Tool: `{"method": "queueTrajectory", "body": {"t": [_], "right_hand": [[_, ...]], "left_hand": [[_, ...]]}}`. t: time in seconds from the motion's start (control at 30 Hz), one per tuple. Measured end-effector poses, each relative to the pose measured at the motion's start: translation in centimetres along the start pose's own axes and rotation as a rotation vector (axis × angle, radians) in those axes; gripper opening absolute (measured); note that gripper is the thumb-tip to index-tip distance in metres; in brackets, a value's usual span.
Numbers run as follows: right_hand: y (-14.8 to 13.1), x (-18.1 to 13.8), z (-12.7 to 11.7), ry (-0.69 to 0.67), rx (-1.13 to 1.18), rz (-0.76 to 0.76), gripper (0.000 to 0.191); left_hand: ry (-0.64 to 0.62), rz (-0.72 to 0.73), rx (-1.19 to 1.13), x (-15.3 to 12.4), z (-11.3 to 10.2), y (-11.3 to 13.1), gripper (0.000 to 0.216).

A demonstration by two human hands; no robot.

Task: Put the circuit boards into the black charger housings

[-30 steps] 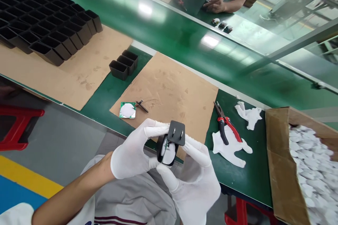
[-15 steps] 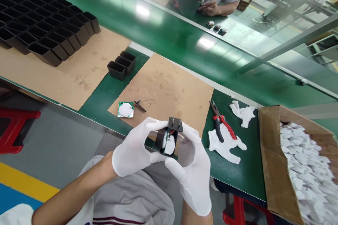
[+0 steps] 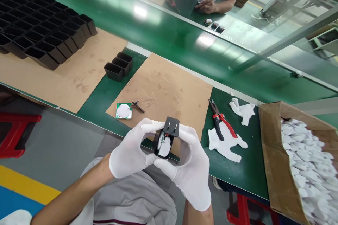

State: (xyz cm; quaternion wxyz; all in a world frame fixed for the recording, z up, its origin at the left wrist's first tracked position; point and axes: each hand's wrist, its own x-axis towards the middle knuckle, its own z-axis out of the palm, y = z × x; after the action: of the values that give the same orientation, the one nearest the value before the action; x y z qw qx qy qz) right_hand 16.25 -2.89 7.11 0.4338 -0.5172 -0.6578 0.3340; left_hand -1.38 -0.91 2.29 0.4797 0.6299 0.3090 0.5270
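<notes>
A black case [image 3: 156, 147] is sitting between the two gloved hands, its open mouth facing up and its long axis running away from the body, the far end leaning slightly right. A white-faced board [image 3: 164, 147] is lying inside it. A black plate [image 3: 172, 123] with two metal pins [image 3: 176, 127] is overhanging the far end of the mouth; whether it is touching the rim, I cannot tell. The left hand [image 3: 130, 151] is gripping from the left, fingertips beside the plate, thumb at the near corner; the right hand [image 3: 194, 168] is closing round the right side, its thumb bracing the near end. Neither hand is clearly nearer. Beyond, a second board [image 3: 124, 111] is resting on cardboard [image 3: 171, 88] to the left, while pliers [image 3: 218, 121] are lying across a spare glove [image 3: 224, 146] to the right.
</notes>
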Motion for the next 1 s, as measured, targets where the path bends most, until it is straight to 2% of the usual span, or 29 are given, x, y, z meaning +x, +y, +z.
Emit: {"method": "queueTrajectory", "body": {"t": [0.13, 0.2, 0.27, 0.37, 0.43, 0.5, 0.63, 0.83, 1.0], "right_hand": [[0.4, -1.5, 2.1, 0.318, -0.233, -0.262, 0.077], [0.9, -2.4, 3.5, 0.444, -0.339, -0.319, 0.072], [1.3, -2.9, 4.4, 0.514, -0.323, -0.264, 0.057], [1.7, -2.9, 5.0, 0.633, -0.041, 0.028, 0.033], [1.7, -2.5, 4.8, 0.613, 0.262, 0.284, 0.033], [1.5, -1.9, 4.5, 0.513, 0.508, 0.430, 0.044], [1.0, -1.1, 4.2, 0.389, 0.702, 0.492, 0.059], [0.9, -1.3, 4.3, 0.270, 1.193, 0.648, 0.047], [1.0, -1.7, 4.4, 0.183, 1.274, 0.652, 0.041]], "left_hand": [[0.083, 0.075, 0.072, 0.4, 0.7, -0.3, 0.067], [0.149, 0.126, 0.179, 0.6, 1.1, -0.4, 0.063], [0.197, 0.175, 0.298, 1.0, 1.6, -0.4, 0.060], [0.256, 0.222, 0.456, 1.8, 2.2, 0.1, 0.062], [0.260, 0.229, 0.476, 2.6, 2.5, 0.7, 0.065], [0.212, 0.211, 0.416, 3.4, 2.8, 1.5, 0.064], [0.080, 0.100, 0.295, 4.4, 2.7, 2.4, 0.061], [0.037, 0.100, 0.241, 4.8, 2.0, 2.9, 0.056], [0.014, 0.119, 0.297, 4.9, 1.5, 3.2, 0.062]]}}
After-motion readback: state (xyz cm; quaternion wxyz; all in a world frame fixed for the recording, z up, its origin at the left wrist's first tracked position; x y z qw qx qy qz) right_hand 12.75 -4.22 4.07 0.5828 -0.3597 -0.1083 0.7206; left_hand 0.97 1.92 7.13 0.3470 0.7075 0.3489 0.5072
